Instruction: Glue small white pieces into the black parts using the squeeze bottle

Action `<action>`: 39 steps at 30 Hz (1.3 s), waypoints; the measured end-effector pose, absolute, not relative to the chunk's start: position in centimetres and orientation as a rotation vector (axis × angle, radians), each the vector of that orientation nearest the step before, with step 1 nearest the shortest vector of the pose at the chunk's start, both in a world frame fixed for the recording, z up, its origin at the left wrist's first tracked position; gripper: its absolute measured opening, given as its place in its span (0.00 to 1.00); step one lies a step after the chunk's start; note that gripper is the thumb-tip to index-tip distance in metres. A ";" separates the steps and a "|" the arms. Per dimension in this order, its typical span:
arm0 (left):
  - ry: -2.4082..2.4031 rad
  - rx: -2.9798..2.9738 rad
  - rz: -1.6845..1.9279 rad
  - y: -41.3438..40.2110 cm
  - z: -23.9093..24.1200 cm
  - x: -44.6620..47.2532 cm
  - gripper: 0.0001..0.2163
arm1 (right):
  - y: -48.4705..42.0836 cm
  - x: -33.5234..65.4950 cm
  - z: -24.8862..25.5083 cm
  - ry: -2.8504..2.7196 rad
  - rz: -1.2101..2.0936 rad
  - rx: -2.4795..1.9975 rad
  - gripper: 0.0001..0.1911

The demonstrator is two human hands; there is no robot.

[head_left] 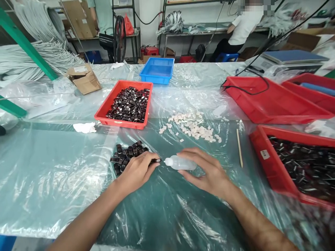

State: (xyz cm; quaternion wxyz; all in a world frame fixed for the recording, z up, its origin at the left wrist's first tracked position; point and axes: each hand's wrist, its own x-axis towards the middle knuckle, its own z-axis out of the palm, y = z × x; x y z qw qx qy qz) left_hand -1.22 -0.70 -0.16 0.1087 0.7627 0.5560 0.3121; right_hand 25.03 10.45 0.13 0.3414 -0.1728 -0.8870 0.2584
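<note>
My left hand [141,167] pinches a small black part [154,161] between thumb and fingertips, its far end mostly covered by the fingers. Beside that hand, to the left, lies a loose heap of similar black parts [127,155] with shiny metal edges. A translucent squeeze bottle [183,163] with a narrow white nozzle is gripped in my right hand [204,169]. It lies level, its tip pointing left at the black part, a small gap apart. Beyond the bottle, small white pieces [196,129] are scattered over the plastic-covered table [65,181].
An orange-red tray [98,116] of black parts stands behind the heap, with a blue tray [157,82] farther back. Red trays [264,170] line the right side, near a wooden stick [239,148] and a scale [288,57]. A person [243,31] sits at a back bench.
</note>
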 end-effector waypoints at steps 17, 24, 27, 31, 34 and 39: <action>1.564 2.363 0.962 -0.6 0.1 -1.2 0.06 | 8.4 24.8 1.1 -2.289 0.349 -0.360 0.29; 1.545 2.348 0.972 -0.7 0.0 -1.2 0.07 | 7.9 24.4 1.6 -2.256 0.310 -0.306 0.30; 1.548 2.335 0.955 -0.8 0.1 -1.1 0.07 | 7.9 24.3 1.5 -2.232 0.340 -0.303 0.33; 1.529 2.328 0.976 -0.8 0.2 -1.1 0.07 | 7.7 24.6 1.3 -2.249 0.343 -0.307 0.37; 1.511 2.346 0.990 -0.8 0.2 -1.0 0.07 | 7.6 24.8 1.3 -2.248 0.386 -0.318 0.40; 1.516 2.435 1.010 -0.6 0.4 -0.8 0.08 | 7.6 24.8 1.4 -2.256 0.448 -0.350 0.40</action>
